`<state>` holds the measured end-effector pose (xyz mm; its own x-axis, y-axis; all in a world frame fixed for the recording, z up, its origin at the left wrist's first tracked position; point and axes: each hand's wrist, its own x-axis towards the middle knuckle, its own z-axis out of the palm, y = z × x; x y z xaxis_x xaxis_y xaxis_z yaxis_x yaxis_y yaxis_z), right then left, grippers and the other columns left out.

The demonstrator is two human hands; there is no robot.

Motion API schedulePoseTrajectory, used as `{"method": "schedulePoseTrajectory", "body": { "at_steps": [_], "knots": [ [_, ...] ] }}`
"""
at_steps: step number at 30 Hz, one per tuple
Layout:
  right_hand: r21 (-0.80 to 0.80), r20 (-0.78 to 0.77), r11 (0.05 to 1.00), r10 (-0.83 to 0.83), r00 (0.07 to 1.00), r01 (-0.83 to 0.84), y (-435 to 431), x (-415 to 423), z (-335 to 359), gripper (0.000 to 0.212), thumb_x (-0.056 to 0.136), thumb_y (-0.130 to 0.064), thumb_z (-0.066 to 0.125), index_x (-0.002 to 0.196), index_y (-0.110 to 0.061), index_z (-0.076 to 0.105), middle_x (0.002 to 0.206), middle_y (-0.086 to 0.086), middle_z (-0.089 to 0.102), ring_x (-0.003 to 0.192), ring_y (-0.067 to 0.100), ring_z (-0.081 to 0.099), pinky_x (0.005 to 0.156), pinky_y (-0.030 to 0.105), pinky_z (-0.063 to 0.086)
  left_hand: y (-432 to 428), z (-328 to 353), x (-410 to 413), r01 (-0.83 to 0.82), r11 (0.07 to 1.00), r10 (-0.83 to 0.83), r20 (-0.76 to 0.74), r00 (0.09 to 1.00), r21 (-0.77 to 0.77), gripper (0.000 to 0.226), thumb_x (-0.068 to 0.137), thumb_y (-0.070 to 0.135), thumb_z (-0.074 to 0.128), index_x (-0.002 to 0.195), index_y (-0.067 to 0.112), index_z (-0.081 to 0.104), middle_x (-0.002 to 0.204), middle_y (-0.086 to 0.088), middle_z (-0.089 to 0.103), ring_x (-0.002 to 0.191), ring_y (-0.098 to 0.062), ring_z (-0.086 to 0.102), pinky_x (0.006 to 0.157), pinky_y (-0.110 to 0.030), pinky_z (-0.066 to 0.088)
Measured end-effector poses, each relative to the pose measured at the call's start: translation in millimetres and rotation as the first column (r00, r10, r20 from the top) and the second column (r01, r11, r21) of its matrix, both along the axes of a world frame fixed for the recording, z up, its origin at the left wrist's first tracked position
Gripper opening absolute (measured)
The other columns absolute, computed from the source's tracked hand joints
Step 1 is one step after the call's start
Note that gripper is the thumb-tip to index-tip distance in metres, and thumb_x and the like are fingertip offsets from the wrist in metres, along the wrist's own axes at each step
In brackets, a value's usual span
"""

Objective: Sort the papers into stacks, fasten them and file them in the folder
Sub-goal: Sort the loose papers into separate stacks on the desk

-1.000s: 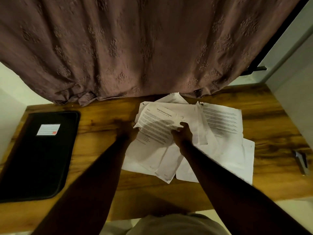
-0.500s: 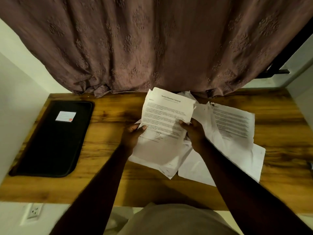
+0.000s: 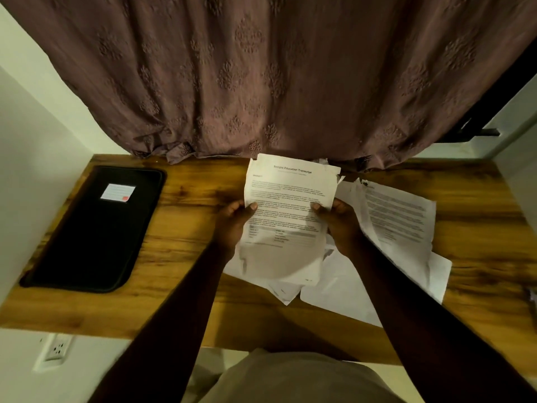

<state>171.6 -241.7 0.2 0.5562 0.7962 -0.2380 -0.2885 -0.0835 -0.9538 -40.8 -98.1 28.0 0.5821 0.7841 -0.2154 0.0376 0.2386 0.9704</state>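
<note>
A: Wooden surface (image 3: 186, 205), brown curtain (image 3: 261, 77) behind it, same as before. Black folder (image 3: 93, 231) lay shut at the left, white label (image 3: 118, 192) on top. Changes?

B: Sheet (image 3: 287, 205) headed "Sample Education Transcript" came up higher than half a second ago; its top edge now overlapped the curtain hem. A second ago it was still down on the pile.

A: Hands?

B: Left hand (image 3: 232, 225) clamped on the sheet's left edge, thumb on the print. Right hand (image 3: 341, 225) clamped on the right edge, thumb on top too.

A: Rest of the papers?

B: Loose pile (image 3: 398, 222) stayed on the surface under and right of the held sheet, well apart from the folder. Wall socket (image 3: 56, 349) showed lower left.
</note>
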Motion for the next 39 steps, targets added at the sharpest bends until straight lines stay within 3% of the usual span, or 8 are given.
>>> {"method": "schedulePoseTrajectory", "body": {
  "at_steps": [6, 8, 11, 18, 24, 27, 32, 39],
  "knots": [
    [-0.091, 0.005, 0.991, 0.097, 0.995, -0.096, 6, -7, 2, 0.026, 0.095, -0.028, 0.067, 0.118, -0.016, 0.069, 0.116, 0.005, 0.074, 0.108, 0.03, 0.07, 0.089, 0.049, 0.058, 9, -12, -8, -0.116, 0.986, 0.132, -0.131, 0.983, 0.123, 0.023, 0.096, 0.02, 0.067, 0.117, 0.009, 0.07, 0.108, -0.001, 0.077, 0.098, -0.021, 0.074, 0.08, -0.034, 0.061],
    [-0.272, 0.258, 0.96, 0.138, 0.956, -0.065, 8, -10, -3, 0.031, 0.099, -0.044, 0.058, 0.109, -0.018, 0.071, 0.106, 0.004, 0.075, 0.101, 0.028, 0.071, 0.09, 0.048, 0.058, 11, -21, -23, -0.189, 0.968, 0.216, -0.164, 0.962, 0.167, 0.023, 0.097, 0.024, 0.066, 0.116, 0.011, 0.07, 0.109, 0.0, 0.076, 0.097, -0.018, 0.074, 0.082, -0.035, 0.061],
    [-0.523, 0.681, 0.852, 0.413, 0.604, 0.007, 10, -12, -18, 0.039, 0.098, -0.046, 0.057, 0.122, -0.017, 0.066, 0.124, 0.004, 0.068, 0.114, 0.026, 0.063, 0.1, 0.04, 0.05, 12, -33, -56, -0.275, 0.955, 0.288, -0.135, 0.948, 0.108, 0.022, 0.099, 0.019, 0.063, 0.116, 0.007, 0.069, 0.108, -0.002, 0.076, 0.095, -0.017, 0.074, 0.076, -0.031, 0.062],
    [-0.707, 0.638, 0.702, 0.685, 0.351, -0.085, 37, -33, -25, 0.077, 0.095, -0.048, 0.062, 0.158, -0.022, 0.025, 0.166, 0.001, 0.018, 0.154, 0.024, 0.012, 0.124, 0.043, 0.018, 14, -48, -118, -0.41, 0.91, 0.4, -0.117, 0.909, -0.069, 0.015, 0.1, 0.012, 0.059, 0.108, 0.008, 0.072, 0.104, -0.005, 0.077, 0.094, -0.023, 0.073, 0.075, -0.033, 0.061],
    [-0.758, 0.612, 0.651, 0.732, 0.299, -0.044, 48, -49, -36, 0.068, 0.099, -0.045, 0.055, 0.157, -0.021, 0.029, 0.165, 0.006, 0.02, 0.152, 0.028, 0.02, 0.121, 0.044, 0.025, 6, -52, -147, -0.465, 0.872, 0.452, -0.114, 0.885, -0.154, 0.023, 0.1, 0.013, 0.058, 0.119, 0.004, 0.068, 0.111, -0.009, 0.076, 0.097, -0.026, 0.074, 0.076, -0.037, 0.062],
    [-0.716, 0.684, 0.695, 0.681, 0.261, 0.064, 46, -59, -41, 0.046, 0.101, -0.041, 0.05, 0.142, -0.021, 0.049, 0.152, 0.009, 0.042, 0.138, 0.032, 0.045, 0.105, 0.048, 0.043, 3, -57, -156, -0.499, 0.851, 0.483, -0.129, 0.866, -0.164, 0.029, 0.1, 0.016, 0.059, 0.125, 0.001, 0.064, 0.115, -0.012, 0.074, 0.1, -0.029, 0.073, 0.075, -0.037, 0.062],
    [-0.512, 0.856, 0.839, 0.515, 0.034, 0.186, 43, -70, -45, 0.012, 0.074, -0.015, 0.081, 0.079, -0.012, 0.071, 0.075, 0.01, 0.067, 0.064, 0.036, 0.067, 0.053, 0.037, 0.051, 1, -53, -155, -0.508, 0.845, 0.492, -0.129, 0.861, -0.17, 0.022, 0.101, 0.015, 0.058, 0.117, 0.004, 0.067, 0.105, -0.007, 0.077, 0.094, -0.027, 0.075, 0.07, -0.035, 0.062],
    [-0.826, 0.564, 0.537, 0.783, 0.263, 0.172, 65, -95, -31, 0.064, 0.102, -0.046, 0.042, 0.151, -0.006, 0.033, 0.161, 0.021, 0.023, 0.14, 0.039, 0.039, 0.102, 0.048, 0.045, 0, -54, -147, -0.497, 0.857, 0.472, -0.18, 0.863, -0.134, 0.019, 0.1, 0.015, 0.059, 0.112, 0.006, 0.069, 0.1, -0.004, 0.078, 0.088, -0.022, 0.076, 0.068, -0.031, 0.062]
  ]
}}
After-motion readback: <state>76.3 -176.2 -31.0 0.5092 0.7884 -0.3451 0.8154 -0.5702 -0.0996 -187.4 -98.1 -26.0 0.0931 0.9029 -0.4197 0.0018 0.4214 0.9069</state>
